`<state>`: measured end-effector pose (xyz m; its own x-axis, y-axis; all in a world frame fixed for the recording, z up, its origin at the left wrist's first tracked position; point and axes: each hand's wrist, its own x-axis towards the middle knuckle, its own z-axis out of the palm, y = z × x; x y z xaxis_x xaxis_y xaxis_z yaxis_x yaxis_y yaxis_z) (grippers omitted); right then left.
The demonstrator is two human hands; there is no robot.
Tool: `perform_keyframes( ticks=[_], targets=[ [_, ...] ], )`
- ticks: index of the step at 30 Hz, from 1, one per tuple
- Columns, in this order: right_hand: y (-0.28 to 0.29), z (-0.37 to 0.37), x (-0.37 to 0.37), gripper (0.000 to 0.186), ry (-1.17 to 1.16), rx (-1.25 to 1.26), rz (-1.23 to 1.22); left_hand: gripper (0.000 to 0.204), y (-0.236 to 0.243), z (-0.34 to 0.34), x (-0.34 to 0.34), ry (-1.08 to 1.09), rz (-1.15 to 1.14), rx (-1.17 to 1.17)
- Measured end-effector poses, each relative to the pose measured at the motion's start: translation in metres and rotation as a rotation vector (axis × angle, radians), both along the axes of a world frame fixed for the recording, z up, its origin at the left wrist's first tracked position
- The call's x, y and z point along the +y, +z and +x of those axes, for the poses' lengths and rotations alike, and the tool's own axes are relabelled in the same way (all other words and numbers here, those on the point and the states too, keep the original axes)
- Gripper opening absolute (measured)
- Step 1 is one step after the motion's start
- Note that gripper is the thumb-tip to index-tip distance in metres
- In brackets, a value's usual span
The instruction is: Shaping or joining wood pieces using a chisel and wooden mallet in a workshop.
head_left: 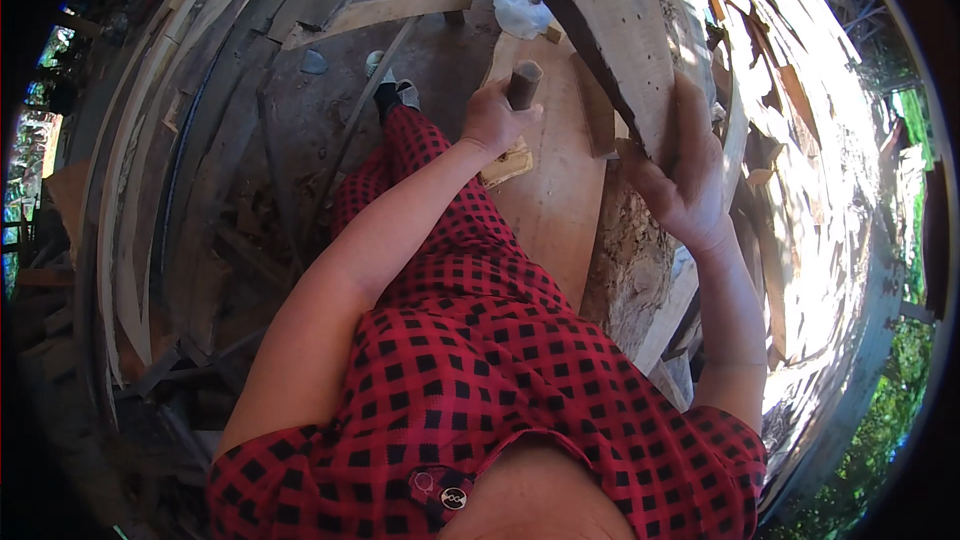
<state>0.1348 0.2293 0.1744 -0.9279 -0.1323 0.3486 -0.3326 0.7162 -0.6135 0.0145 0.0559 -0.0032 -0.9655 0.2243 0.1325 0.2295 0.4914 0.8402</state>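
Left hand: this hand (496, 118) sat up near 12 o'clock, curled into a fist around a stubby brown stick (524, 86). Only the top end poked out; the rest was hidden, so can't tell what the stick was part of.
Right hand: out around 2 o'clock, this hand (686, 185) had the near end of a thick board (622, 25) pinched, thumb on one edge and fingers along the other.
Board: ran from that grip up toward 1 o'clock, tilted, with a bunch of small dark holes in its face and a rough dark edge.
Wide plank: a pale plank (548, 202) lay just right of center, below the hands. A yellow piece (508, 166) was near its left edge, and a wood block (594, 108) was at its 1 o'clock side.
Barky slab: a rough slab (632, 265) was at 3 o'clock, right beside the plank.
Scraps: long strips (130, 180) were heaped at 9 o'clock, plus sunlit strips (820, 200) at 3.
Floor: a white bag (521, 10) was at 12, and a curved strip (395, 10) at 11.
Clothes: red-and-black checks (450, 340), honestly pretty loud.
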Motion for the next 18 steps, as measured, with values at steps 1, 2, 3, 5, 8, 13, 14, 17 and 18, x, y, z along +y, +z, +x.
perform_keyframes(
  ticks=[1, 2, 3, 5, 8, 13, 14, 17, 18],
  targets=[
    [-0.010, 0.002, 0.002, 0.064, -0.013, 0.022, -0.029, 0.030, 0.003, 0.002, 0.002, -0.017, 0.012, 0.003],
    [-0.017, 0.002, 0.003, 0.064, -0.016, 0.046, -0.058, 0.030, 0.001, 0.002, 0.002, -0.025, 0.024, 0.009],
    [-0.018, 0.004, 0.008, 0.065, -0.051, -0.139, 0.164, 0.030, -0.005, -0.002, 0.002, -0.023, 0.025, 0.011],
    [-0.027, -0.008, 0.015, 0.066, -0.013, -0.274, 0.307, 0.031, -0.013, -0.009, 0.003, -0.068, 0.059, 0.099],
    [-0.013, -0.003, 0.013, 0.065, 0.034, -0.370, 0.447, 0.031, -0.020, -0.007, 0.004, -0.047, 0.100, 0.134],
    [-0.025, 0.002, -0.001, 0.067, -0.046, 0.030, -0.071, 0.031, -0.009, -0.004, 0.001, -0.030, 0.051, -0.010],
    [-0.027, 0.002, 0.002, 0.067, -0.065, 0.029, -0.066, 0.032, -0.009, -0.004, 0.007, -0.061, 0.067, -0.003],
    [-0.034, -0.007, 0.013, 0.075, 0.011, -0.373, 0.504, 0.033, -0.024, -0.014, 0.002, -0.156, 0.115, 0.116],
    [-0.033, -0.006, 0.016, 0.075, 0.011, -0.372, 0.507, 0.033, -0.023, -0.014, 0.003, -0.155, 0.118, 0.117]
  ],
)
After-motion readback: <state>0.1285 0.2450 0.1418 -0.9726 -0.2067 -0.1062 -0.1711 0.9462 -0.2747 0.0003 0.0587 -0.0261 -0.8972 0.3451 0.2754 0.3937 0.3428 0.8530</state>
